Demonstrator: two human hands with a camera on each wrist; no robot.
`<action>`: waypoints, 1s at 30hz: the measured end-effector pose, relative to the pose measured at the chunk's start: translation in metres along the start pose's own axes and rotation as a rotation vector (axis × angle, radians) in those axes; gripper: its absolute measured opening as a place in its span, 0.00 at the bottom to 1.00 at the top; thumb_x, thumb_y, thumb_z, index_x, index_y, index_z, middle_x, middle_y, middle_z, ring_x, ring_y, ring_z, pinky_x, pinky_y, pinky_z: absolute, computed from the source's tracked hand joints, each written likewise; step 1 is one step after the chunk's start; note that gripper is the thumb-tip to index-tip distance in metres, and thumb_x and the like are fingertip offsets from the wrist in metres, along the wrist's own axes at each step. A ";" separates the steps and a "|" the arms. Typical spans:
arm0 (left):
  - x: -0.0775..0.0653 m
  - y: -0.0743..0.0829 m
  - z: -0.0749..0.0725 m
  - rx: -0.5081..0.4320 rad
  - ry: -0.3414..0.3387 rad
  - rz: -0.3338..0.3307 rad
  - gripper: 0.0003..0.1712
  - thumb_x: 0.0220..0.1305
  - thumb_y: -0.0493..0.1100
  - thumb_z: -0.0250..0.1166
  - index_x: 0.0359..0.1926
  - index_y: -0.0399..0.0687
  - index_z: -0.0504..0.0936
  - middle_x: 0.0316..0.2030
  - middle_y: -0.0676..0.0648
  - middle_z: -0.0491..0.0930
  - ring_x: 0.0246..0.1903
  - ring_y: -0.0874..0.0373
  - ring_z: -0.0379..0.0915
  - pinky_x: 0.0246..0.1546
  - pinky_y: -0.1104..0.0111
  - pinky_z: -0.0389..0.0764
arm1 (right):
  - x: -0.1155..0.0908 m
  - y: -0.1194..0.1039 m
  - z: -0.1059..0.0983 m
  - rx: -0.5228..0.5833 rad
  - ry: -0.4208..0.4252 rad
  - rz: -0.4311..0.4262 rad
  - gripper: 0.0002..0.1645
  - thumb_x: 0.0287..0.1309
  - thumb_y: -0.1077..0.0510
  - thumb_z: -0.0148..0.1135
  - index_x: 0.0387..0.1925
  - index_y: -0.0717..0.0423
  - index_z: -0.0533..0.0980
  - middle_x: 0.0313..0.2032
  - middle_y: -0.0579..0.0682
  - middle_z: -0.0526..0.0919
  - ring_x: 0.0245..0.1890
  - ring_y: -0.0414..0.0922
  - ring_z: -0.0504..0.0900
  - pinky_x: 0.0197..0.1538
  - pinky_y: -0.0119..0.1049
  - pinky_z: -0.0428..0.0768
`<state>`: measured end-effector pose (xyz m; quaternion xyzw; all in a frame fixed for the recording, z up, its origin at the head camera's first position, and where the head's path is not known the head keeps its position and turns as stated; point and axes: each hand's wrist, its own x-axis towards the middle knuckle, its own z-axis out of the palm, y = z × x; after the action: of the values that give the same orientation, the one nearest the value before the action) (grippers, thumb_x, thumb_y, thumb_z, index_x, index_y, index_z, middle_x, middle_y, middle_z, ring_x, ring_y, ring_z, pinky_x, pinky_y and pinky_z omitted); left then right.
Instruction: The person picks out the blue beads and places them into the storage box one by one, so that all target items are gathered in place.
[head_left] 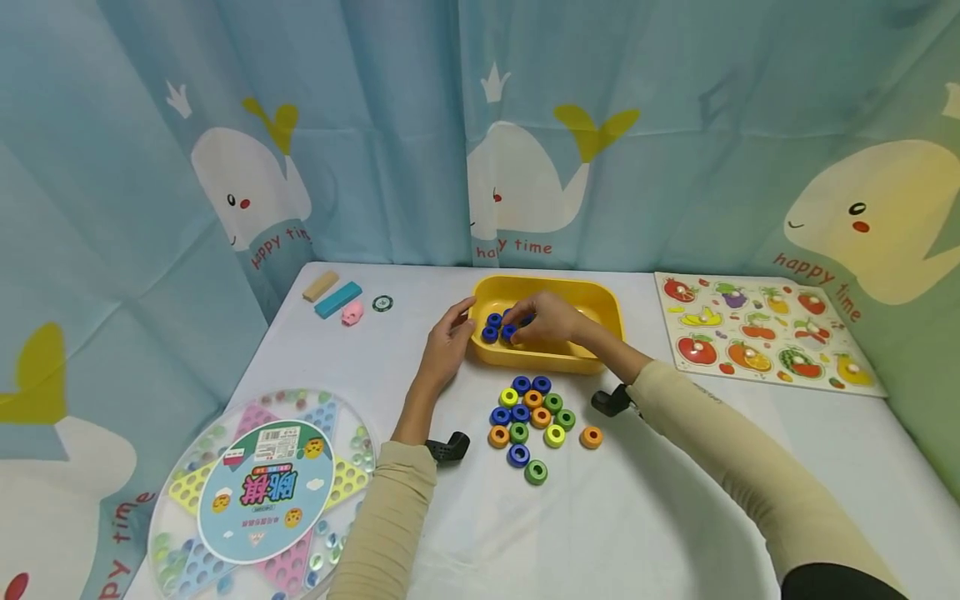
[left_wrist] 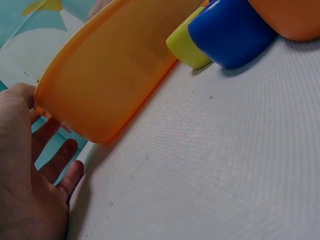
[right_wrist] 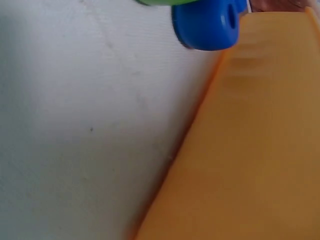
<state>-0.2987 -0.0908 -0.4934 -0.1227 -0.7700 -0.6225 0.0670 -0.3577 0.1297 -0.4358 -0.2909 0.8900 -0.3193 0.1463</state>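
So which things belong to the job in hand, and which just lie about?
Seemingly in the job: left hand, right hand, yellow tray, blue rings inside, coloured rings outside.

Likely lying about: round board game, fruit puzzle, blue block, tan block, pink figure, round token.

The left forearm (head_left: 386,508) is extended toward 12 to 1 o'clock in the head view, with the left hand (head_left: 445,346) angled toward 1 o'clock; in the left wrist view, its fingers (left_wrist: 59,159) are seen slightly bent and spread apart. The right forearm (head_left: 720,442) is stretched toward 10 o'clock, and the right hand (head_left: 546,318) is placed at 3 o'clock from the left one, palm lowered, its fingertips (head_left: 517,338) bent downward toward 8 o'clock; whether anything is pinched cannot be told.
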 end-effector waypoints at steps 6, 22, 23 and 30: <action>-0.010 0.029 -0.001 0.000 -0.012 -0.003 0.23 0.71 0.42 0.49 0.65 0.48 0.66 0.64 0.49 0.64 0.60 0.53 0.62 0.58 0.61 0.65 | 0.002 0.005 0.007 -0.005 -0.012 0.017 0.14 0.47 0.57 0.72 0.40 0.51 0.83 0.38 0.44 0.83 0.37 0.43 0.76 0.44 0.35 0.77; 0.000 0.000 0.001 0.024 0.002 -0.002 0.23 0.69 0.53 0.49 0.64 0.65 0.67 0.61 0.64 0.64 0.58 0.64 0.62 0.57 0.67 0.66 | -0.066 -0.046 -0.017 0.037 0.054 -0.059 0.15 0.49 0.52 0.70 0.42 0.47 0.83 0.41 0.46 0.83 0.29 0.48 0.74 0.31 0.36 0.75; 0.000 -0.001 0.001 0.027 0.002 -0.007 0.23 0.69 0.54 0.49 0.64 0.65 0.67 0.61 0.65 0.64 0.58 0.65 0.62 0.57 0.67 0.66 | -0.074 -0.050 -0.014 0.031 0.046 -0.089 0.14 0.49 0.52 0.70 0.41 0.45 0.83 0.38 0.44 0.83 0.26 0.46 0.74 0.29 0.35 0.74; 0.000 -0.003 0.001 0.029 0.007 0.011 0.24 0.69 0.54 0.49 0.65 0.62 0.67 0.62 0.63 0.64 0.59 0.63 0.62 0.58 0.64 0.66 | -0.118 -0.061 0.023 0.065 -0.209 -0.241 0.16 0.50 0.52 0.69 0.44 0.41 0.82 0.31 0.43 0.82 0.23 0.41 0.72 0.26 0.32 0.72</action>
<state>-0.2992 -0.0908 -0.4966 -0.1239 -0.7782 -0.6111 0.0748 -0.2289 0.1523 -0.4049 -0.4223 0.8177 -0.3312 0.2079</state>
